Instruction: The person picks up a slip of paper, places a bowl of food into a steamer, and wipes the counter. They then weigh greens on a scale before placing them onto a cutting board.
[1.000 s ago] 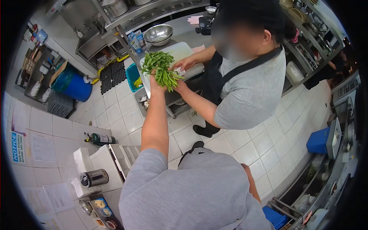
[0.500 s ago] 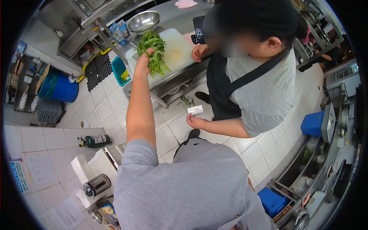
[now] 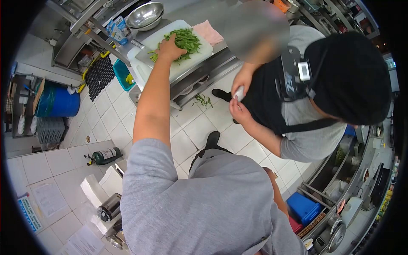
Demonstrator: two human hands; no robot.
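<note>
My left hand (image 3: 170, 50) is stretched far forward, its fingers curled over a bunch of leafy greens (image 3: 187, 41). The greens lie spread on a white cutting board (image 3: 205, 52), stems toward the left and leaves toward the right. Just left of my hand a wide-bladed knife (image 3: 144, 58) rests on the board, handle pointing away. My right hand is out of view; only part of my right forearm (image 3: 275, 191) shows beside my body.
A co-worker in a black apron (image 3: 265, 97) stands close on the right, both hands on a small white item (image 3: 239, 93). Metal bowls (image 3: 145, 16), a pink cloth (image 3: 208, 32) and a teal bin (image 3: 122, 74) surround the board. Fallen leaves (image 3: 203, 100) lie on the tiles.
My left hand has lowered the greens from above the board's left side onto the board. The co-worker has turned and brought both hands together around the white item.
</note>
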